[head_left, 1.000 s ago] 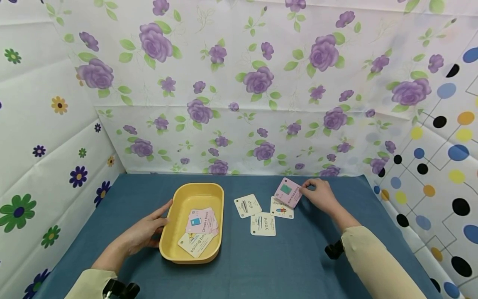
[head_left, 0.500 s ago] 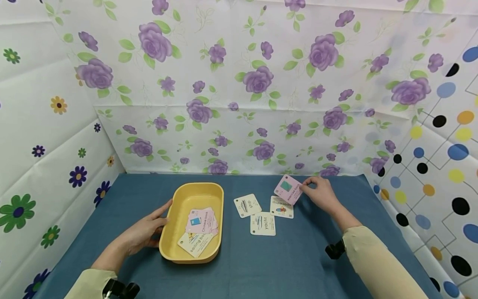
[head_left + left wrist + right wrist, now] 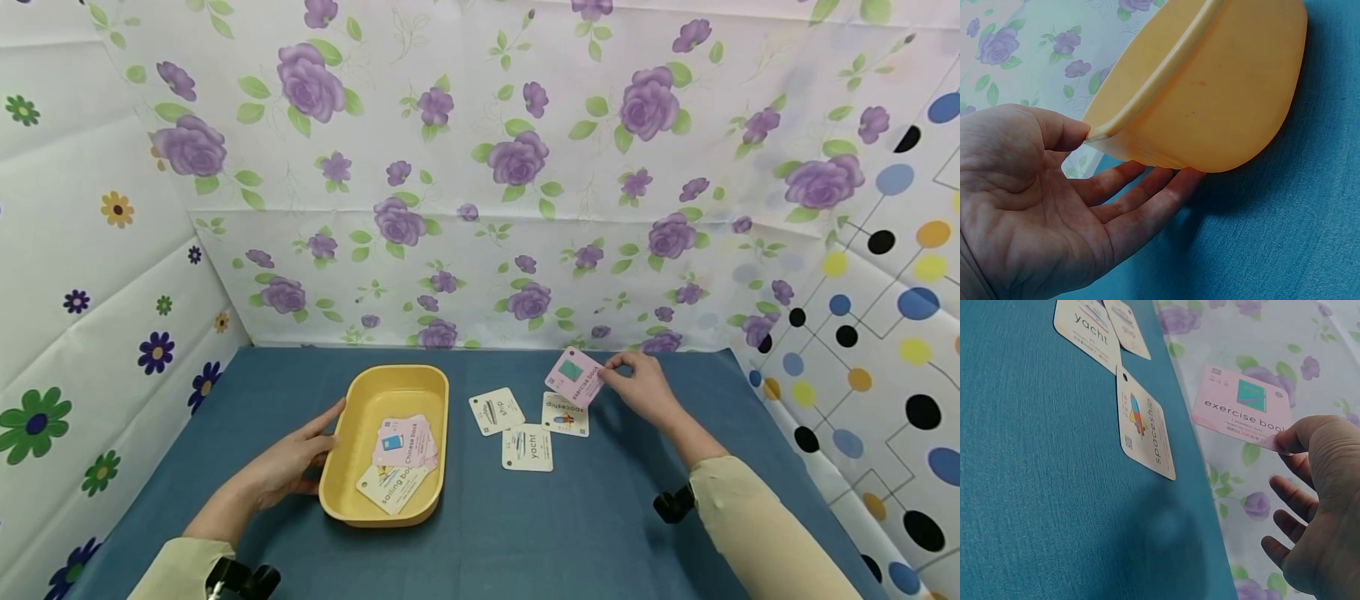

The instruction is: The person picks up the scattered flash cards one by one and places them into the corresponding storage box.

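My right hand (image 3: pixel 642 388) pinches a corner of a pink "exercise book" flash card (image 3: pixel 1241 406) between thumb and forefinger. The right wrist view shows that card raised above the table, its other fingers held apart. Below it in the head view lies a white "spaceship" card (image 3: pixel 566 417), its top edge partly covered. A "yacht" card (image 3: pixel 527 448) and a "ship" card (image 3: pixel 497 412) lie to its left. My left hand (image 3: pixel 288 462) holds the left side of a yellow plastic tray (image 3: pixel 1222 94), thumb at the rim and fingertips under its wall.
Inside the tray, a pink "Chinese book" card (image 3: pixel 403 442) overlaps a white "sailing boat" card (image 3: pixel 390 490) and other pink card edges. A blue cloth (image 3: pixel 487 533) covers the table. Patterned sheets (image 3: pixel 480 167) stand behind and at both sides.
My right hand has shifted the exercise book card slightly left and toward the back, showing more of the spaceship card. The left hand and tray stay in place.
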Motion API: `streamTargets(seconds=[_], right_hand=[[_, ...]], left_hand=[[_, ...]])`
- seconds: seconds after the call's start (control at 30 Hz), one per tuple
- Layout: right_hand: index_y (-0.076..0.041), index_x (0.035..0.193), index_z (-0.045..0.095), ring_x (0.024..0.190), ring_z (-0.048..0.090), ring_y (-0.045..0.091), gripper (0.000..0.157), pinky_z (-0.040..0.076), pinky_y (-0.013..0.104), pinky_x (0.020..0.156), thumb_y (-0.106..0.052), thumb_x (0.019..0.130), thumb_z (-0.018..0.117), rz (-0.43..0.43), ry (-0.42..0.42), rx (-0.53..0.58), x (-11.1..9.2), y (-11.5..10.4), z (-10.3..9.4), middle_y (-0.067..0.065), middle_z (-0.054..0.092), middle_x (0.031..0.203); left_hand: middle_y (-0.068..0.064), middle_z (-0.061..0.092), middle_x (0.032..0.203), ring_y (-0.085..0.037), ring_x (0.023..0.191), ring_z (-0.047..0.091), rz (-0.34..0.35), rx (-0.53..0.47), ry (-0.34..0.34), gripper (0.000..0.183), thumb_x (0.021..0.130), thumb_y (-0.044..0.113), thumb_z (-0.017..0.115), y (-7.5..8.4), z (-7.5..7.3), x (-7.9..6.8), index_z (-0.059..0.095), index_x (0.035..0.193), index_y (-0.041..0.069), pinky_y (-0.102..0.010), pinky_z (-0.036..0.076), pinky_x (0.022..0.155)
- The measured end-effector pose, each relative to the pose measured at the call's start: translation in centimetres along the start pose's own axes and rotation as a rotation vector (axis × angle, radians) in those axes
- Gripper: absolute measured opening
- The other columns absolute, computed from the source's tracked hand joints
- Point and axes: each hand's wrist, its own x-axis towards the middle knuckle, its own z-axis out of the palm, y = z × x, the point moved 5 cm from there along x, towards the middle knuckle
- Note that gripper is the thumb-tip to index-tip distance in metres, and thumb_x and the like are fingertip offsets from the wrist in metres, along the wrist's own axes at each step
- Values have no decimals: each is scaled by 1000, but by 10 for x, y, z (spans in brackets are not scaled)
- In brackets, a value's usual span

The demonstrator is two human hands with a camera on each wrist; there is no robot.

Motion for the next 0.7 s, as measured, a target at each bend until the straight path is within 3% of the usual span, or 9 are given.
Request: streamTargets(seconds=[0.7], right_hand=[[-2, 105, 67, 128, 48, 38, 27, 35, 60, 105, -29, 103, 65, -22, 31, 92, -9, -17, -1, 19, 59, 126]], left_hand=[[-27, 33, 157, -33, 115, 63, -4, -2, -2, 66, 111, 26, 44, -1, -1, 1, 9, 165, 39, -52, 56, 80]])
